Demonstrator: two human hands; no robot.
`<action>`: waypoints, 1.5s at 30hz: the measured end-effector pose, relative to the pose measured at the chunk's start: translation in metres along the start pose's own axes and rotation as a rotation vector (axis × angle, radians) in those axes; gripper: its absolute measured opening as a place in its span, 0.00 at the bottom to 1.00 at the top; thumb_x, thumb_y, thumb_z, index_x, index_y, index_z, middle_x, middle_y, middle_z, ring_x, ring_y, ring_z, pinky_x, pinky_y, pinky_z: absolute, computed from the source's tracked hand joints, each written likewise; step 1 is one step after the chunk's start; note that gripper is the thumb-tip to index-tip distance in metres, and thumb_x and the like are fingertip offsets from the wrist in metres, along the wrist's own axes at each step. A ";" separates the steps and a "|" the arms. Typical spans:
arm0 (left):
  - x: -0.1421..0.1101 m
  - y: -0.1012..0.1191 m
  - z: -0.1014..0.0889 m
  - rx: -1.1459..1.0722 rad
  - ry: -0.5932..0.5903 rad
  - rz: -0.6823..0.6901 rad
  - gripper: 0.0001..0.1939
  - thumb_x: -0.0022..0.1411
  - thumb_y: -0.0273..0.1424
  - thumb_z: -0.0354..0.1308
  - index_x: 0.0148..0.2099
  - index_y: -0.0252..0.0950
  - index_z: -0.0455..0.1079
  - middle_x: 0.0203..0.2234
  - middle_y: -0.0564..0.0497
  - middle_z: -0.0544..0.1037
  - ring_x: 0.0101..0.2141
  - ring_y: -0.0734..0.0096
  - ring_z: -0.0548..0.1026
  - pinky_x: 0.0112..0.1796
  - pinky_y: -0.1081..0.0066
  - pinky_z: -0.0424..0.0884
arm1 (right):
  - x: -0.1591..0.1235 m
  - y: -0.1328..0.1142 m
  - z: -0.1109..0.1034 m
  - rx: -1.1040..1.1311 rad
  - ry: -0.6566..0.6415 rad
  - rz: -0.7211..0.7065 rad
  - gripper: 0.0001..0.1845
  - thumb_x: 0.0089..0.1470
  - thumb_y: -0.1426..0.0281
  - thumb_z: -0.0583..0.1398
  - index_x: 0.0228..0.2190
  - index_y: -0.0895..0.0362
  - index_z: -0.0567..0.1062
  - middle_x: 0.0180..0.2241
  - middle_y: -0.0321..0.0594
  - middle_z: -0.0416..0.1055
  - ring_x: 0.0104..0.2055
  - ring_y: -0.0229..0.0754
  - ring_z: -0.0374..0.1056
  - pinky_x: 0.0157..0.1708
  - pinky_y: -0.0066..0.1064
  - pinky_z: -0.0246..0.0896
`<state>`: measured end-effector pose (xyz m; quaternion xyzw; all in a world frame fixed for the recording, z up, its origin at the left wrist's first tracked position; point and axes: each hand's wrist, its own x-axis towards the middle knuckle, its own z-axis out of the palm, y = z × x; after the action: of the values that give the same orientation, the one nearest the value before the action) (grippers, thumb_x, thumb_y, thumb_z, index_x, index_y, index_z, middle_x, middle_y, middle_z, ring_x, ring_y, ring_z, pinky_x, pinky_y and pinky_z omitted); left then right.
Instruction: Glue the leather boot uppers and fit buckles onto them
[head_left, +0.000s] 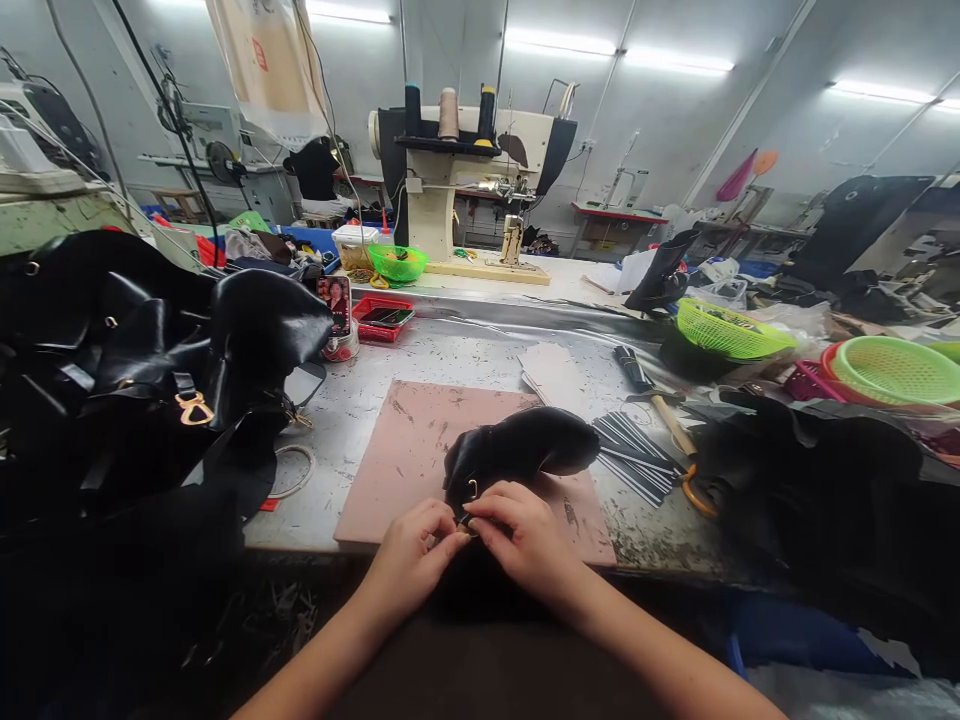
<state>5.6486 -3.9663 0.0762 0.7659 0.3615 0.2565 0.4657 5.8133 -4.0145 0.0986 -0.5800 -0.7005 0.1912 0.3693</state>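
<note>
A shiny black leather piece [517, 445], curved and hollow-looking like a boot upper, lies over a pinkish-brown board [405, 430] at the table's front. A small gold-coloured ring [472, 489] shows on its near end. Just below that ring, my left hand [420, 545] and my right hand [521, 535] meet, thumbs and fingertips pinched together. Between them is a small black strap [466, 519] with a bit of gold-coloured metal, mostly covered by the fingers. The exact shape of that metal part cannot be made out.
At the left is a heap of black leather pieces [150, 350] with gold buckles. Striped strips [637, 455], a hammer [673, 425] and orange-handled scissors [697, 492] lie right of the board. Black material [817, 480] covers the right side. A sewing machine [469, 180] stands behind.
</note>
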 end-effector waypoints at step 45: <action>0.006 0.004 -0.005 0.038 0.112 0.045 0.08 0.51 0.25 0.53 0.32 0.38 0.73 0.26 0.53 0.77 0.29 0.71 0.73 0.31 0.74 0.68 | 0.014 -0.003 -0.021 -0.139 -0.244 -0.155 0.10 0.48 0.78 0.57 0.29 0.57 0.78 0.28 0.40 0.73 0.27 0.35 0.68 0.28 0.23 0.61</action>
<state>5.6497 -3.9602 0.0826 0.7670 0.3746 0.3025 0.4242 5.8262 -4.0054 0.1183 -0.5209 -0.7943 0.1823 0.2542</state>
